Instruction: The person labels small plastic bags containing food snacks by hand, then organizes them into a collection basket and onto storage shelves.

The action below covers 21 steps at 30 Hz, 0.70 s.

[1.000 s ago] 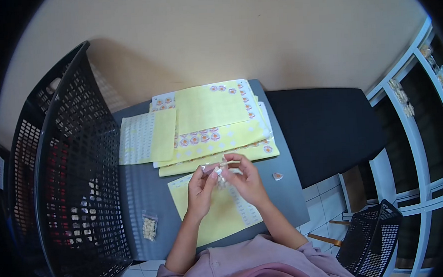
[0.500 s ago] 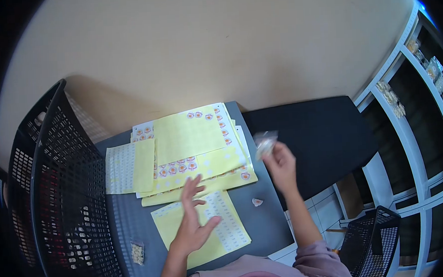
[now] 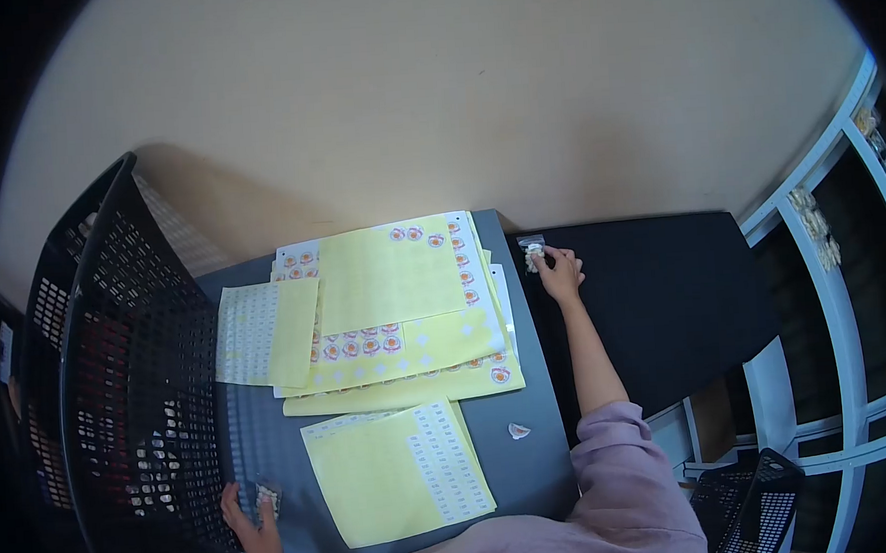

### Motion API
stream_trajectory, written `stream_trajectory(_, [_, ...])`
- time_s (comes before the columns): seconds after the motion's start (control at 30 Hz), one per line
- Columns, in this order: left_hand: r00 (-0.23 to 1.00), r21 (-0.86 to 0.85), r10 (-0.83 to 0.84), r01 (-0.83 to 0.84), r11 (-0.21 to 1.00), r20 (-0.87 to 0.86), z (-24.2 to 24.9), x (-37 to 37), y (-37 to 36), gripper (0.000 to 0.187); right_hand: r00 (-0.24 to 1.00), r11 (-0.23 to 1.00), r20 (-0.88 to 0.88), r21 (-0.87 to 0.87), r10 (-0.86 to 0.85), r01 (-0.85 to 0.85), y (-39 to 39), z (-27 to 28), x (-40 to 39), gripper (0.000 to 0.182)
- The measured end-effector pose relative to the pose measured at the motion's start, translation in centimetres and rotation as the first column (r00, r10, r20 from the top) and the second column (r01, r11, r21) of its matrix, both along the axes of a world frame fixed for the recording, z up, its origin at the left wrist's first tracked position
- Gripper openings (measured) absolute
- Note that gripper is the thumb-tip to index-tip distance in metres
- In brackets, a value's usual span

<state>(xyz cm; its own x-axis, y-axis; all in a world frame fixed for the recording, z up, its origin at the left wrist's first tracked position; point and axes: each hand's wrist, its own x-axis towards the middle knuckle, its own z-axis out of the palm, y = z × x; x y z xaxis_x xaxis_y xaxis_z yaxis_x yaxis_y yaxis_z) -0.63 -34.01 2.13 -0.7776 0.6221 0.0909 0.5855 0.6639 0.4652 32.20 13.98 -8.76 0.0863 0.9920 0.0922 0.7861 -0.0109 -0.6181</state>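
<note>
My right hand (image 3: 564, 274) pinches a small clear plastic bag (image 3: 534, 256) of pale pieces at the near left corner of the black surface (image 3: 664, 295). Down at the left edge of the grey table, my left hand (image 3: 253, 532) is at a second small bag of pale pieces (image 3: 268, 494). Its thumb overlaps that bag while the fingers are spread apart to the left. Between the hands lie yellow label sheets (image 3: 384, 480) with rows of small printed labels, and a stack of yellow sticker sheets (image 3: 393, 279). A loose sticker (image 3: 518, 431) rests on the grey table (image 3: 534, 482).
A tall black perforated basket (image 3: 134, 393) with pale packets inside stands along the left edge. White shelving (image 3: 848, 355) holding small bags rises on the right, with a black crate (image 3: 746, 506) below it. A beige wall (image 3: 434, 97) borders the far side.
My left hand has moved from above the label sheets down and left to the bag on the table. My right hand has moved slightly up, bringing its bag to the black surface.
</note>
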Motion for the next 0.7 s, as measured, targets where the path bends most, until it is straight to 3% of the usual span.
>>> stream_trajectory(0.07, [0.999,0.021,0.022,-0.023,1.000,0.046,-0.5,0.3,-0.2,0.044,1.000,1.000,-0.008,0.020,-0.011,0.011,0.1,-0.4,0.1,0.043])
stream_trajectory(0.17, [0.983,-0.013,0.036,-0.034,0.999,0.182,-0.1,0.3,0.5,0.044,0.949,0.994,-0.301,0.034,-0.091,0.106,0.1,-0.7,1.1,0.045])
stream_trajectory(0.27, [0.988,-0.035,-0.007,0.013,0.999,0.157,0.0,-0.1,0.7,0.043,0.956,0.992,-0.293,0.124,0.021,0.016,-2.1,0.5,2.6,0.041])
stream_trajectory(0.37, [0.960,-0.034,0.057,-0.050,0.998,0.274,-0.5,-0.3,0.8,0.045,0.943,0.978,-0.322,0.206,0.085,-0.018,-7.1,5.7,1.9,0.034])
stream_trajectory(0.43, [0.928,0.141,-0.062,0.011,0.990,0.367,-1.2,-0.8,0.4,0.048,0.894,0.958,-0.392,0.263,0.218,-0.119,-10.7,8.3,0.6,0.030])
stream_trajectory(0.5, [0.821,0.423,-0.247,0.008,0.906,0.514,0.1,0.6,1.8,0.053,0.831,0.909,-0.403,0.328,0.382,-0.258,-14.4,11.0,-1.6,0.026])
stream_trajectory(0.57, [0.769,0.544,-0.330,-0.027,0.838,0.547,1.6,2.8,4.1,0.058,0.709,0.820,-0.418,0.361,0.567,-0.444,-18.1,12.5,-4.5,0.024])
stream_trajectory(0.63, [0.718,0.643,-0.478,0.054,0.764,0.506,2.5,4.3,5.8,0.058,0.549,0.697,-0.454,0.279,0.702,-0.660,-22.5,14.4,-7.7,0.024])
stream_trajectory(0.7, [0.689,0.689,-0.541,0.082,0.720,0.482,3.3,5.5,7.1,0.057,0.392,0.566,-0.512,0.244,0.765,-0.787,-26.2,14.9,-10.4,0.024])
